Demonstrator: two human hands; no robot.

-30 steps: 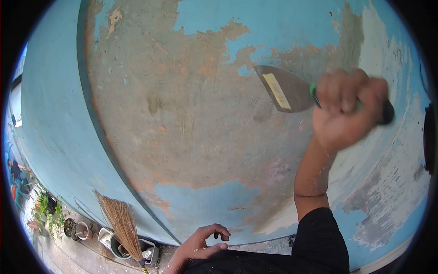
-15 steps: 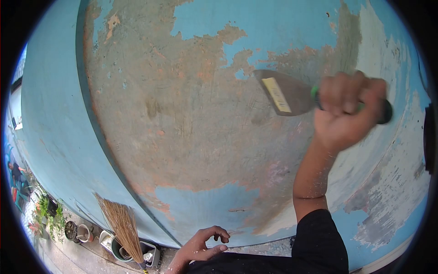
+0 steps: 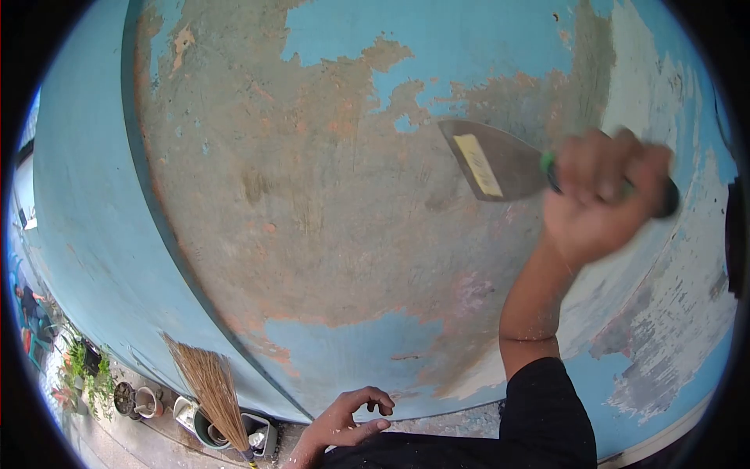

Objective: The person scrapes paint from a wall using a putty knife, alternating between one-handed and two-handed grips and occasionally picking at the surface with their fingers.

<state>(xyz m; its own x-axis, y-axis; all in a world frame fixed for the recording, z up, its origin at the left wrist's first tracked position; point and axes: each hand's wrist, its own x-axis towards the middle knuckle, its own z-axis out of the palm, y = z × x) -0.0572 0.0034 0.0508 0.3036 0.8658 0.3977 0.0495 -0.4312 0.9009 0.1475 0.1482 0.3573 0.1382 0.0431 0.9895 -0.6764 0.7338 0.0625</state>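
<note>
My right hand [image 3: 601, 187] is wrapped round the black and green handle of a putty knife [image 3: 512, 162]. Its wide metal blade, with a yellow label on it, points left and overlaps the bare grey-brown patch of the wall [image 3: 328, 211]. Blue paint with ragged edges surrounds this patch above and below. Low in the view, my left hand [image 3: 349, 420] holds nothing; its fingers are curved and apart from the thumb, with pale flecks on the skin.
A straw broom [image 3: 205, 383] leans at the lower left beside several pots and tubs [image 3: 209, 428]. Green plants [image 3: 86, 367] stand farther left, near a seated person [image 3: 30, 301]. A raised blue wall edge [image 3: 160, 211] runs down the left. Pale flakes lie along the wall's foot.
My right hand and the putty knife have shifted slightly to the right. The wall has slid a little left in the view. My left hand stays almost still.
</note>
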